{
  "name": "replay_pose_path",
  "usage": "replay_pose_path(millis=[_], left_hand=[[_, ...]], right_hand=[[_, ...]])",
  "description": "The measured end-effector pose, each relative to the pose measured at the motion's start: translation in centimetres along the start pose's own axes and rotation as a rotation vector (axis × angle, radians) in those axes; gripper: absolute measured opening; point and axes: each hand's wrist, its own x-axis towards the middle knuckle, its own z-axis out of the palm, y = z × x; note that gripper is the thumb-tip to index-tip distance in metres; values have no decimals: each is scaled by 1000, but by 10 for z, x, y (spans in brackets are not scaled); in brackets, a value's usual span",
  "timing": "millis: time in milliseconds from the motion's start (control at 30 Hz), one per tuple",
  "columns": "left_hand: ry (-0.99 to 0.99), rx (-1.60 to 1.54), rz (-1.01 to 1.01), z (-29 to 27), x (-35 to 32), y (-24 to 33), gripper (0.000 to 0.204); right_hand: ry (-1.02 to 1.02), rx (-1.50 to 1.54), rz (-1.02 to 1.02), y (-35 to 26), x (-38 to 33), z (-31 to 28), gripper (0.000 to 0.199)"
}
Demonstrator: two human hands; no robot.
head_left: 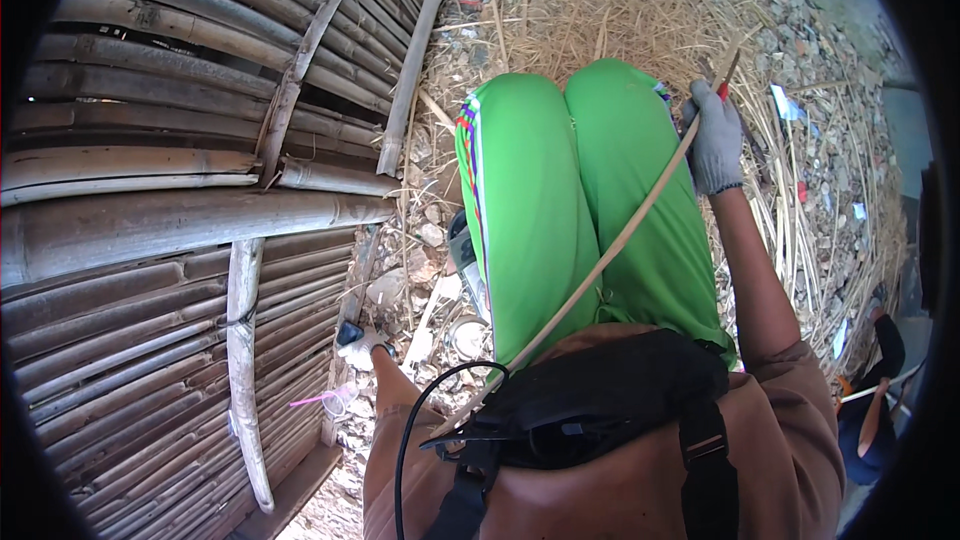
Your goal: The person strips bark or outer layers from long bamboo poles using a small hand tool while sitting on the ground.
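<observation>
In a grey knitted glove, my right hand (717, 135) is closed beside my right knee. A red-handled knife (723, 91) with a dark narrow blade sticks out past its fingers. One long, thin bamboo strip (625, 232) passes along the inner side of this hand and slants down over my green trousers to my waist. My left hand (366, 348), in a pale glove, is low at my left side, near the bamboo wall. A small dark patch shows at its fingers; whether it is part of the glove or something held is unclear.
A wall of bamboo slats (180, 330) stands close on my left. Dry shavings (620, 10) lie ahead, and loose bamboo strips (790, 210) are on the stony ground to my right. A plastic cup (340, 400) lies by the wall. Another person (875, 410) is at the far right.
</observation>
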Motion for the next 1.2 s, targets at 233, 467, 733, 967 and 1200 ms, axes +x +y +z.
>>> replay_pose_path(millis=[233,467,733,967,1200], left_hand=[[26,-29,-39,-43,-40,19,104],[-394,-190,1283,-149,-91,97,62],[76,117,2108,-478,-302,256,26],[191,63,2429,-559,-411,230,13],[-13,-179,2721,-542,-445,232,16]], right_hand=[[-38,7,-53,-9,-8,-7,28],[-79,46,22,-4,-10,-7,26],[-89,121,17,-6,-12,-21,22],[-109,187,60,25,-7,-33,23],[51,-148,155,9,-8,-38,26]])
